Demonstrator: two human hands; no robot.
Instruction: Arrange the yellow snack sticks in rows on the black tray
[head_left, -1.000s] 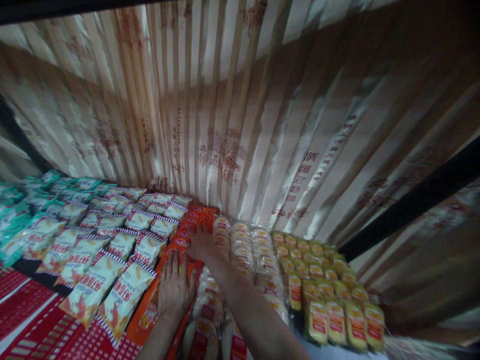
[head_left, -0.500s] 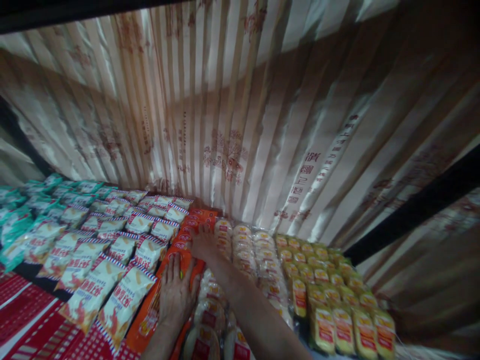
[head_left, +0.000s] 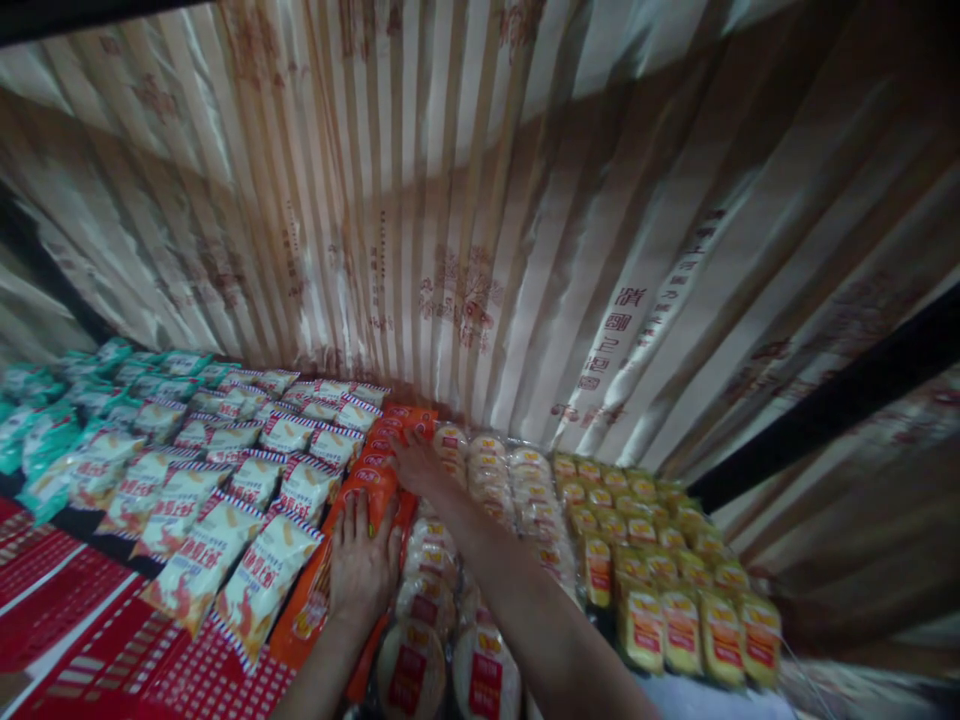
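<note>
My left hand lies flat on a row of overlapping orange snack packets, fingers spread and pointing away from me. Farther back along the same row, my right hand rests its stretched fingers on the orange packets too. Neither hand is wrapped round anything. White shrimp-snack bags with striped edges lie in rows directly left of the orange row. On its right stand columns of round, clear-wrapped cakes, partly covered by my right forearm.
Teal bags are heaped at the far left. Yellow wrapped cakes stand in rows at the right. A pleated, printed curtain hangs close behind the goods. A dark pole slants across the right side. Red patterned cloth covers the front left.
The view has shifted slightly, so the goods sit a little differently in the picture. Both hands stay on the orange packets, with my left hand's fingers a little more spread.
</note>
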